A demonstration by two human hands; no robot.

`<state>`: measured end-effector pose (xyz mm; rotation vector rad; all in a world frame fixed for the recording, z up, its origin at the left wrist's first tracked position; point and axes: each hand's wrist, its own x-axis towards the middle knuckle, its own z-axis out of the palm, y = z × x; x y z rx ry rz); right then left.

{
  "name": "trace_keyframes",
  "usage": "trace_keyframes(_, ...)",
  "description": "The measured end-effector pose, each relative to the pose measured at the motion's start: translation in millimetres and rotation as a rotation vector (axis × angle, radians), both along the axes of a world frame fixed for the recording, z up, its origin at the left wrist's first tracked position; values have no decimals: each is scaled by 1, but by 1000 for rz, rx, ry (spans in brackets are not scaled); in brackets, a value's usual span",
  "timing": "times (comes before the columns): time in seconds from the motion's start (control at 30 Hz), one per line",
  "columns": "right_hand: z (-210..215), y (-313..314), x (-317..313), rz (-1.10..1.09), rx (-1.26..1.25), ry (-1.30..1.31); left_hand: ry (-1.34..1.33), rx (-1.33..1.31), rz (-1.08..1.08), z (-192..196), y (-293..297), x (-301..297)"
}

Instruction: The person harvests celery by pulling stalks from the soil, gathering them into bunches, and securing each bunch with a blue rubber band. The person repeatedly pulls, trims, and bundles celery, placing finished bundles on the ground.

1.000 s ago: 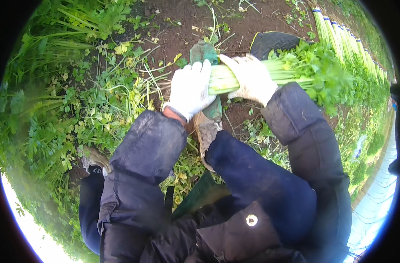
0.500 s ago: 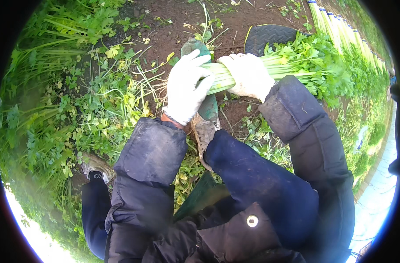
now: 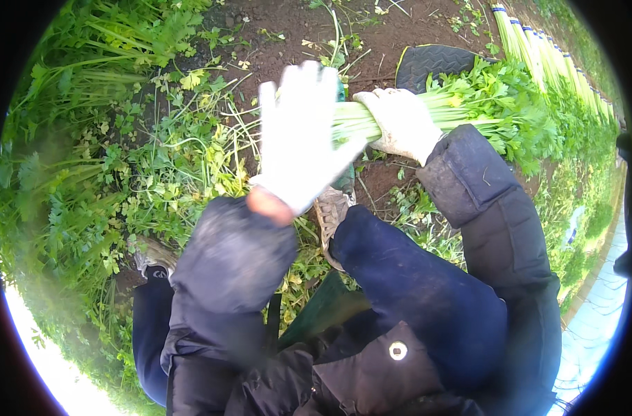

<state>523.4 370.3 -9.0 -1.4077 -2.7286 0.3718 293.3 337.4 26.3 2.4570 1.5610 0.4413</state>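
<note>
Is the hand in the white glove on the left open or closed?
Open. The left hand has its gloved fingers spread flat above the celery bunch, not wrapped around it.

view: single head-worn fisheye, left of a pair
facing: steeply down over own dark sleeves and knees
range: close on gloved left hand (image 3: pixel 303 135) and right hand (image 3: pixel 399 121)
edges: soil at top, greenery bending along rim
shared: no second view
</note>
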Motion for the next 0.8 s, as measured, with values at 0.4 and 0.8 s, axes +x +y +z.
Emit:
trace_keyframes(0.4, 41, -33, 12, -13, 51, 39, -21, -46, -100, -39, 13, 24)
trace_keyframes(0.8, 34, -46, 18, -219, 147, 204, -32, -55, -6, -34, 5, 33)
